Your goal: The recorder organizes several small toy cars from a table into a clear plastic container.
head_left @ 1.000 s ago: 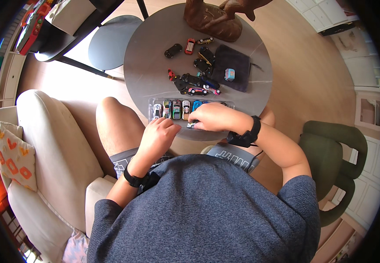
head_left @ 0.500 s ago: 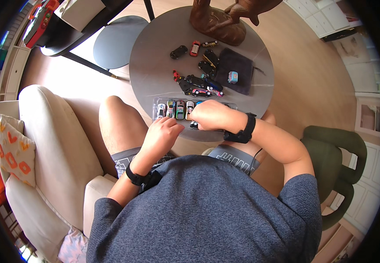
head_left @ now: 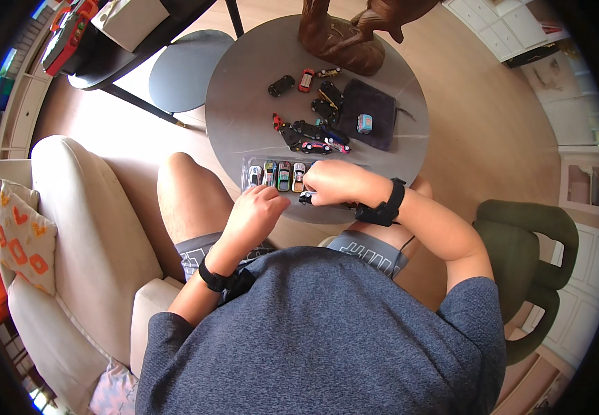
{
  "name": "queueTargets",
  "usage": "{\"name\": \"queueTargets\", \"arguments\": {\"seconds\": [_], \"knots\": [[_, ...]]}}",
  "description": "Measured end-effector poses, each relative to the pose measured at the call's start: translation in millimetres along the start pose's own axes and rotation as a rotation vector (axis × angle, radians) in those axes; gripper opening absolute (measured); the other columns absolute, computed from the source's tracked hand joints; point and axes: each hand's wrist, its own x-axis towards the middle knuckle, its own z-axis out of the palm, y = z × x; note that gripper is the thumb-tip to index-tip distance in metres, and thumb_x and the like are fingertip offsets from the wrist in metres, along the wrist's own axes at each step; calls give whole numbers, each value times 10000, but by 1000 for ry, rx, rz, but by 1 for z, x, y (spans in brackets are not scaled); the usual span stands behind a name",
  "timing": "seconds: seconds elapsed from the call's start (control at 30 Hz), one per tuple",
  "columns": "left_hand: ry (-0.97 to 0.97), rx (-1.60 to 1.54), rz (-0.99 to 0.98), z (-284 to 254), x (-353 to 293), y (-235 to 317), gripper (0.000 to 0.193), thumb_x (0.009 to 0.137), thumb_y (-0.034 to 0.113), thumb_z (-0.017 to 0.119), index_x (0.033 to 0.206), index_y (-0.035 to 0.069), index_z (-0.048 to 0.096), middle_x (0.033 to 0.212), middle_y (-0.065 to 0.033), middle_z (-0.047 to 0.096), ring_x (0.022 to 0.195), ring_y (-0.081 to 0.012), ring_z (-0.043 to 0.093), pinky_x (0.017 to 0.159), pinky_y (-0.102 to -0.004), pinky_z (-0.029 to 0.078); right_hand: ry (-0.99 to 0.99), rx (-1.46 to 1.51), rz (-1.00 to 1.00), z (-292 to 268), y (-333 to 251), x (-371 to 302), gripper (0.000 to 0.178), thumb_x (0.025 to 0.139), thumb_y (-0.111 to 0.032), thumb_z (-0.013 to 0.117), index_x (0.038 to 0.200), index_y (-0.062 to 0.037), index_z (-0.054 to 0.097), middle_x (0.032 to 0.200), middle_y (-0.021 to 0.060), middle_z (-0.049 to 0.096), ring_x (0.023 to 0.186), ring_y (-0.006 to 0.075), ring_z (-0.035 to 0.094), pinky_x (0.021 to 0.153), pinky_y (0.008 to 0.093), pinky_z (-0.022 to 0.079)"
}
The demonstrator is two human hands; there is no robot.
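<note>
1. Toy car [head_left: 306, 198]: at the right hand's [head_left: 335, 182] fingertips, near side of the clear tray [head_left: 245, 171], on the desk [head_left: 237, 114].
2. Probably light, stiff, slick; best pinched by its sides, clear of the wheels.
3. Right hand: palm down, reaching across from the right; fingers curled, grip hidden, cannot tell whether clasping.
4. Left hand [head_left: 258, 211]: palm down, by tray's near-left edge; fingers bent, hold unclear.

Cars [head_left: 284, 177] in tray [head_left: 246, 167]; pouch [head_left: 386, 102] behind
</note>
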Motion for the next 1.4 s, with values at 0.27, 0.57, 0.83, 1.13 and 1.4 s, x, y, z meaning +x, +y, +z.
{"name": "queueTargets", "arguments": {"seconds": [0.27,0.57,0.83,1.13,1.4], "knots": [[-11,32,-24,2,2,4,44,843,126,703,865,87,701,850,-68,654,874,-278,657,830,-413,524,87,242,12,-1,15,-7,170,753,-156,710,841,-12,735,791,203,709,761,366,706,705,464,554],[-34,31,-72,6,2,1,97,854,175,728,863,82,702,864,-70,661,874,-298,656,831,-419,526,1,115,-67,4,15,-3,421,768,-147,726,1186,-94,727,938,174,738,842,356,716,771,464,559],[-48,29,-95,5,3,2,98,860,162,735,864,65,722,873,-90,692,867,-320,669,825,-430,539,-406,132,81,-5,7,16,445,740,-53,728,1183,-67,699,830,141,715,745,254,703,659,401,548],[-40,-70,-94,-9,17,14,149,876,200,743,879,51,729,853,-112,683,854,-330,669,791,-443,544,222,535,-3,-41,26,-40,379,735,-198,839,996,-8,639,835,83,664,757,178,628,680,346,512],[-286,168,-224,16,71,22,483,816,342,799,1190,78,647,836,-136,717,825,-338,715,708,-454,557,519,652,62,-24,35,-69,404,774,-156,830,1036,-28,551,839,119,670,779,223,668,717,359,535]]}}
